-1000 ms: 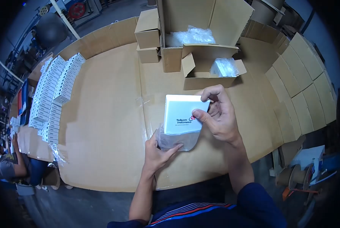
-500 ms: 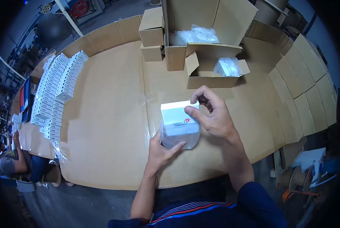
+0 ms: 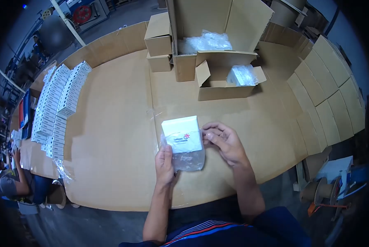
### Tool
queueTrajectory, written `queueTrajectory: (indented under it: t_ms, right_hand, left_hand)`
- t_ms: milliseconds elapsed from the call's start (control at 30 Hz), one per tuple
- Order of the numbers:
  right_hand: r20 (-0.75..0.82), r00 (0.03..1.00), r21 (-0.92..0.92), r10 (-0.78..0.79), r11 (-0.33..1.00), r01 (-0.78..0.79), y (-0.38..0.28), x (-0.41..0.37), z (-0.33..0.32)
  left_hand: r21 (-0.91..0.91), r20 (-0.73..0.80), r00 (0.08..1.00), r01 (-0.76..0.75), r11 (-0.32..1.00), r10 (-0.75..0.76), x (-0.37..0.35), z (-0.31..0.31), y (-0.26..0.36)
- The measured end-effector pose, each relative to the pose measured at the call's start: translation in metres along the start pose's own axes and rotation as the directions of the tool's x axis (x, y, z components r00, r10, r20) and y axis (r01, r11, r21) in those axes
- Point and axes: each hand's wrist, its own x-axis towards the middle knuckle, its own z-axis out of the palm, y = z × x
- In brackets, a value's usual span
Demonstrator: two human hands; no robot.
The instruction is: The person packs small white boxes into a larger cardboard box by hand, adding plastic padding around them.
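A small white box (image 3: 181,133) with a red logo lies flat on the cardboard-covered table (image 3: 114,136), its lower part inside a clear plastic bag (image 3: 188,158). My left hand (image 3: 165,164) grips the bag's left edge beside the box. My right hand (image 3: 224,142) pinches the bag's right edge next to the box, fingers curled.
Rows of small white boxes (image 3: 57,105) lie at the table's left. Open cartons (image 3: 217,80) holding plastic-wrapped items (image 3: 242,75) stand at the back, with closed small cartons (image 3: 159,41) beside them. Flat cardboard pieces (image 3: 328,94) line the right. A seated person (image 3: 11,183) is at far left.
The white box was upright, held by my right hand; it has slid down into the bag and now lies flat, with both hands at the bag's sides.
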Motion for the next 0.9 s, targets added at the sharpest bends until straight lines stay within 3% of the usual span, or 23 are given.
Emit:
queueTrajectory:
  t_ms: [100, 200, 433, 533, 633, 733, 867, 900]
  right_hand:
    - [-0.019, 1.0, 0.124, 0.001, 0.992, 0.001, 0.015, -0.005, 0.007]
    - [-0.034, 0.999, 0.159, -0.041, 0.986, 0.046, 0.022, -0.004, 0.003]
    - [-0.068, 0.982, 0.077, -0.177, 0.98, 0.182, 0.016, -0.001, 0.007]
    - [-0.068, 0.979, 0.094, -0.194, 0.975, 0.2, 0.024, 0.001, 0.008]
    - [-0.149, 0.973, 0.148, -0.175, 0.969, 0.197, 0.023, 0.002, 0.016]
    - [-0.091, 0.969, 0.061, -0.23, 0.97, 0.236, 0.012, -0.005, 0.036]
    - [-0.116, 0.976, -0.056, -0.187, 0.982, 0.181, 0.037, -0.001, 0.022]
    - [-0.097, 0.961, -0.047, -0.257, 0.966, 0.254, 0.039, 0.001, 0.021]
  left_hand:
    - [0.05, 0.037, 0.999, 0.012, 0.999, -0.013, 0.004, -0.006, -0.001]
    - [0.17, 0.023, 0.996, -0.087, 0.982, 0.084, 0.009, -0.007, -0.005]
    - [0.328, 0.143, 0.984, -0.151, 0.932, 0.109, 0.007, 0.01, 0.021]
    - [0.342, 0.096, 0.984, -0.174, 0.923, 0.149, 0.013, 0.006, 0.008]
    - [0.07, 0.026, 0.998, -0.051, 0.996, 0.049, 0.011, 0.021, 0.014]
    - [0.033, 0.045, 0.996, -0.074, 0.997, 0.072, 0.014, 0.02, 0.012]
    - [0.225, 0.015, 0.999, -0.047, 0.973, 0.045, 0.013, 0.019, 0.015]
    - [0.268, 0.03, 0.995, -0.098, 0.958, 0.093, 0.015, 0.025, 0.013]
